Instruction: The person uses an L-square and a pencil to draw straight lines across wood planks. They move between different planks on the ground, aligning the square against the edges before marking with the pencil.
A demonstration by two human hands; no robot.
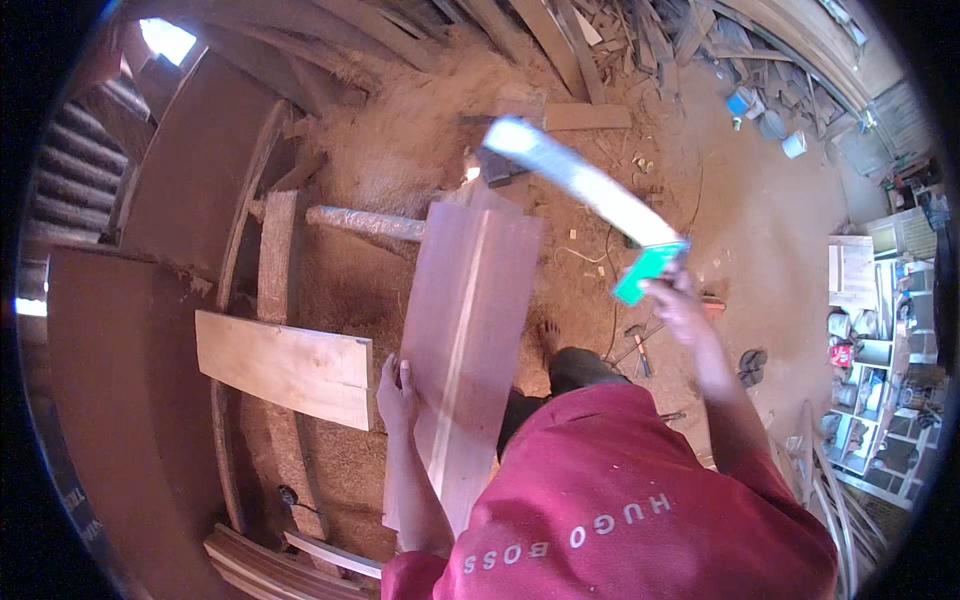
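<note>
A long reddish-brown wooden board with a pale streak stretches away from my body. My left hand is at its left edge, fingers along the wood and thumb toward its face. My right hand is raised to the right of the board, closed round the green handle of a handsaw. Its long, shiny blade points up and to the left, blurred by motion, and hangs apart from the board. The teeth cannot be made out.
A pale plank lies on a beam at left. A wrapped pole runs beneath the board. A hammer lies on the dusty floor. Scrap wood is piled at the back; white shelves stand at right.
</note>
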